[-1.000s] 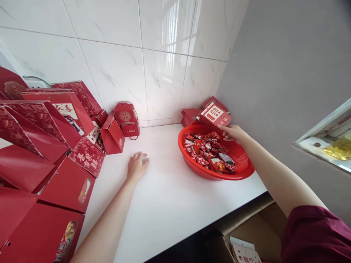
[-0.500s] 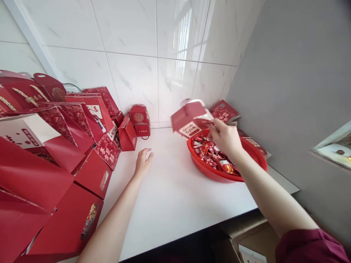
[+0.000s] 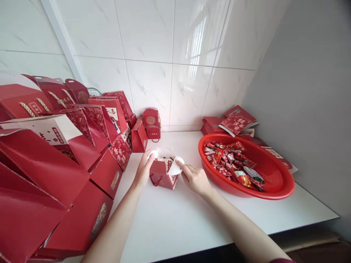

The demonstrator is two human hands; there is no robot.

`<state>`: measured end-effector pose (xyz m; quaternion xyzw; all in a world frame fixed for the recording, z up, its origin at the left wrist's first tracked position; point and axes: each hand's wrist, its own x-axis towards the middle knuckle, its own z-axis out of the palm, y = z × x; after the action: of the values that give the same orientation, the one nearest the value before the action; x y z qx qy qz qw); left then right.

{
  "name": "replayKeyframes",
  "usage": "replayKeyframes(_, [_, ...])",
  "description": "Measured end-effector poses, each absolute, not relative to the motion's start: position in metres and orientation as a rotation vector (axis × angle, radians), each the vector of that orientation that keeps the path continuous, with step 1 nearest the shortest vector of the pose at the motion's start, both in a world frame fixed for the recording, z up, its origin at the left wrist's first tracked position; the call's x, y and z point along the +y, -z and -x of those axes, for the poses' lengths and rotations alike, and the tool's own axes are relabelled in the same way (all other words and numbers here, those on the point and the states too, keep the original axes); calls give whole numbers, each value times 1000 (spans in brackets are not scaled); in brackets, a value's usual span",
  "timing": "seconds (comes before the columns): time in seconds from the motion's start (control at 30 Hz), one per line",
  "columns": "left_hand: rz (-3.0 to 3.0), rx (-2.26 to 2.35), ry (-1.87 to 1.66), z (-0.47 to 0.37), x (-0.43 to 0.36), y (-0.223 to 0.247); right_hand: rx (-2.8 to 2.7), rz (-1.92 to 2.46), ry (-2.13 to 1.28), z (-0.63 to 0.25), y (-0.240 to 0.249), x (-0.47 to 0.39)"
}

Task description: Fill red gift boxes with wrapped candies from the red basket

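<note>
A small red gift box with a cord handle stands on the white table between my hands, its white-lined top flaps spread apart. My left hand grips the flap at the box's left side between thumb and fingers. On the right side, my right hand pinches the rounded white flap. The inside of the box is mostly hidden by the flaps. To the right, a red plastic basket holds many red-wrapped sweets.
Many red gift boxes crowd the table's left side. A small lidded box stands by the tiled wall. Flat red boxes lie behind the basket, near the grey wall. The white table's front edge runs below.
My right hand has brought the red box from above the basket to the table in front of me. My left hand has taken hold of its flap. The view has shifted left.
</note>
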<state>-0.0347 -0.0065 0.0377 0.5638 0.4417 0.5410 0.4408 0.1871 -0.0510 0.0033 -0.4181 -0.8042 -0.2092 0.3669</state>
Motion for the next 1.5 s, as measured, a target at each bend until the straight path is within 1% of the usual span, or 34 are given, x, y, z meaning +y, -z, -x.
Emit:
replayKeyframes(0.1, [-1537,1115,-1278,33,-17,-46,-2178,963,492,-185,3,-60])
replayKeyframes(0.2, [-1570,1113,-1285,33,-20,-48,-2268,889,357,-183,1,-69])
replayKeyframes(0.3, [-1575,981,-1310,35,-18,-46,-2262,920,65,-183,-4,-74])
replayKeyframes(0.4, [-1607,892,-1294,37,-15,-42,-2109,1179,-232,-183,-11,-75])
replayKeyframes(0.47, [-1648,899,-1258,37,-14,-40,-2019,1403,-195,-182,-22,-73])
replayKeyframes(0.57, [-1752,977,-1165,38,-14,-38,-2047,1620,115,-176,-46,-70])
replayKeyframes(0.63, [-1839,1038,-1086,38,-16,-36,-2119,1684,231,-166,-63,-66])
replayKeyframes(0.7, [-1920,1076,-1029,38,-17,-35,-2160,1798,219,-156,-75,-60])
replayKeyframes(0.83, [-2101,1188,-1029,34,-20,-34,-2261,2017,17,-146,-83,-42])
replayKeyframes(0.9, [-2178,1257,-1045,33,-21,-35,-2243,1948,-61,-151,-85,-37])
replayKeyframes(0.97, [-2212,1306,-1060,33,-21,-36,-2080,1835,-78,-162,-89,-38])
replayKeyframes(1.1, [-2249,1353,-1131,35,-22,-41,-1728,1493,-116,-186,-95,-55])
replayKeyframes(1.2, [-2295,1355,-1197,37,-25,-47,-1559,1270,-87,-198,-86,-64])
replayKeyframes(1.3, [-2290,1347,-1228,39,-26,-49,-1534,1097,185,-204,-69,-68])
replayKeyframes(1.4, [-2230,1404,-1165,41,-23,-47,-1745,817,535,-205,-56,-73])
replayKeyframes(1.5, [-2156,1446,-1094,44,-19,-45,-1954,627,686,-203,-53,-80])
